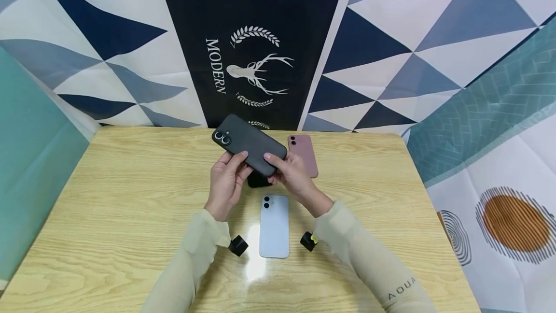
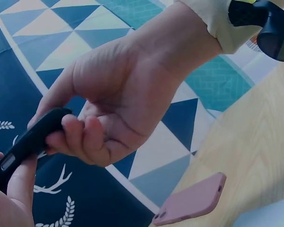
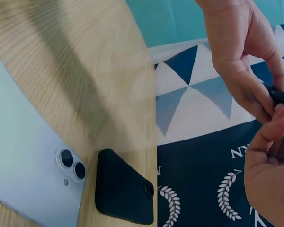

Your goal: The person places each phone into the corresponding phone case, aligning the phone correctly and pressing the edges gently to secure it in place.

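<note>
Both hands hold a dark grey phone (image 1: 249, 141) above the far part of the table, tilted, its back with two camera lenses facing up. My left hand (image 1: 226, 177) pinches its near edge, thumb on the back. At the right end my right hand (image 1: 297, 175) grips it, thumb also on the back and fingers beneath. In the left wrist view the right hand's fingers (image 2: 92, 135) curl around the phone's end. Below the held phone lies a black phone (image 3: 123, 189), partly hidden in the head view. A white phone (image 1: 274, 226) lies nearer, back up.
A pink phone (image 1: 306, 156) lies behind the right hand, close to the table's far edge. The light wooden table (image 1: 130, 206) meets a patterned cloth backdrop (image 1: 260, 8). Small black wrist cameras hang at the left (image 1: 238, 245) and right sleeves.
</note>
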`<act>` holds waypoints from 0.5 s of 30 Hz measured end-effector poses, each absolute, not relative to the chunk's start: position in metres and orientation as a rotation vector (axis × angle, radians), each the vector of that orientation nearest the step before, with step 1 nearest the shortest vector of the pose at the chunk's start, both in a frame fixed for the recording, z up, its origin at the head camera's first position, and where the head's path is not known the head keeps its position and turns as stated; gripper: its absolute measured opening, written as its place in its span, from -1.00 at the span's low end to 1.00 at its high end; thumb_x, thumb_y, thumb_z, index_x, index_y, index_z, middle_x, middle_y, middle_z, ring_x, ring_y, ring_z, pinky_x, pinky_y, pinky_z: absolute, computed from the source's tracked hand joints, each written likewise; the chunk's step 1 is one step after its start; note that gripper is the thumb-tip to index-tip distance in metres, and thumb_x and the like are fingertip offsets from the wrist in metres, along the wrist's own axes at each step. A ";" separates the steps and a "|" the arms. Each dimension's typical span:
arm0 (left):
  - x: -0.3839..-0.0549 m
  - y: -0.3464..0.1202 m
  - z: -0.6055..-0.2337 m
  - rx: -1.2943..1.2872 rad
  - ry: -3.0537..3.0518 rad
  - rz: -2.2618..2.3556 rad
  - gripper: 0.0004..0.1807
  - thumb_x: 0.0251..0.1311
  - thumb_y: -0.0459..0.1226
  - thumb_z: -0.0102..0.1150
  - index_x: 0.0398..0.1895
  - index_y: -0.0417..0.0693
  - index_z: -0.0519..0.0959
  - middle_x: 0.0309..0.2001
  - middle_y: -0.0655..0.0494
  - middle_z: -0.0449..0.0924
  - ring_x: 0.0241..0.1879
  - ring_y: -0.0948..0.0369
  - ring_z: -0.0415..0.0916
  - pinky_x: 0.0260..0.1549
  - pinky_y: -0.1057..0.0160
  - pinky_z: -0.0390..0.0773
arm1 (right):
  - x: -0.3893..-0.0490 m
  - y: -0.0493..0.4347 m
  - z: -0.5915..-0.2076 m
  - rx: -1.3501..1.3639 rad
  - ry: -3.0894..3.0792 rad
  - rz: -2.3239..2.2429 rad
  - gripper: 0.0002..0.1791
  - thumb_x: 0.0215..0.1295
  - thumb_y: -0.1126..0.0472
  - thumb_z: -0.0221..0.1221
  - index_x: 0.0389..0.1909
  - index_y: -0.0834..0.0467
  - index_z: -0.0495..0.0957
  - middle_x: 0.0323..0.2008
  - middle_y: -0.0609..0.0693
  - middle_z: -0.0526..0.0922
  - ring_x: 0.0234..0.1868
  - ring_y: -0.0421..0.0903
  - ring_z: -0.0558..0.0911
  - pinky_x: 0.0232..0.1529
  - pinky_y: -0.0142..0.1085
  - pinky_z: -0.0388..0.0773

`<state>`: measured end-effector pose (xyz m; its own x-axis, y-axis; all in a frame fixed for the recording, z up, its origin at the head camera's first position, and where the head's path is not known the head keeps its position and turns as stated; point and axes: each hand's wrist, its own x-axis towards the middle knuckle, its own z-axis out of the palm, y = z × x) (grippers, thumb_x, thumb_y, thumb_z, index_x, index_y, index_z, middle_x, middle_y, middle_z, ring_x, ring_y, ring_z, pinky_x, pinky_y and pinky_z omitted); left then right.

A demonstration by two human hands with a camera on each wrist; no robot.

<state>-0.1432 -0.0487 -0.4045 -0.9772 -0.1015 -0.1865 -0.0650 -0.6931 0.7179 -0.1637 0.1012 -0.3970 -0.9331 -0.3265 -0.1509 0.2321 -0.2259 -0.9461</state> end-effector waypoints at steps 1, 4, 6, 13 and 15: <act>-0.143 -0.050 -0.404 0.339 -1.225 -2.845 -0.75 0.22 -0.48 0.00 -0.06 -0.16 0.52 -0.29 0.11 0.64 -0.39 0.33 0.64 -0.36 0.45 0.63 | -0.163 0.101 -0.397 -0.127 1.677 -2.206 -0.84 0.35 0.21 0.01 -0.37 0.22 0.43 -0.73 -0.11 0.54 -0.75 -0.26 0.49 -0.66 -0.47 0.43; -0.144 -0.053 -0.405 0.350 -1.229 -2.835 -0.80 0.21 -0.47 0.00 -0.23 -0.09 0.59 -0.38 0.11 0.65 -0.45 0.32 0.64 -0.45 0.45 0.63 | -0.163 0.102 -0.397 -0.164 1.649 -2.196 -0.68 0.41 0.13 -0.12 -0.47 0.18 0.45 -0.77 -0.09 0.54 -0.77 -0.24 0.48 -0.68 -0.45 0.40; -0.144 -0.056 -0.405 0.352 -1.245 -2.831 -0.79 0.20 -0.46 -0.01 -0.33 -0.05 0.62 -0.44 0.13 0.64 -0.51 0.34 0.62 -0.53 0.47 0.61 | -0.164 0.103 -0.396 -0.172 1.631 -2.184 -0.60 0.43 0.06 -0.20 -0.51 0.15 0.46 -0.78 -0.08 0.54 -0.78 -0.22 0.48 -0.70 -0.43 0.37; -0.143 -0.061 -0.406 0.338 -1.345 -2.828 -0.71 0.19 -0.45 -0.04 -0.57 -0.03 0.61 -0.61 0.20 0.56 -0.69 0.41 0.48 -0.75 0.54 0.41 | -0.169 0.104 -0.392 -0.085 1.700 -2.116 -0.64 0.39 -0.04 -0.17 -0.41 0.11 0.43 -0.69 -0.14 0.52 -0.73 -0.23 0.43 -0.67 -0.42 0.36; -0.143 -0.062 -0.406 0.338 -1.403 -2.810 -0.70 0.19 -0.43 -0.03 -0.61 -0.01 0.61 -0.66 0.23 0.53 -0.74 0.43 0.42 -0.81 0.57 0.31 | -0.172 0.104 -0.391 -0.087 1.723 -2.111 -0.66 0.39 -0.03 -0.17 -0.30 0.13 0.42 -0.67 -0.13 0.51 -0.70 -0.24 0.41 -0.67 -0.43 0.35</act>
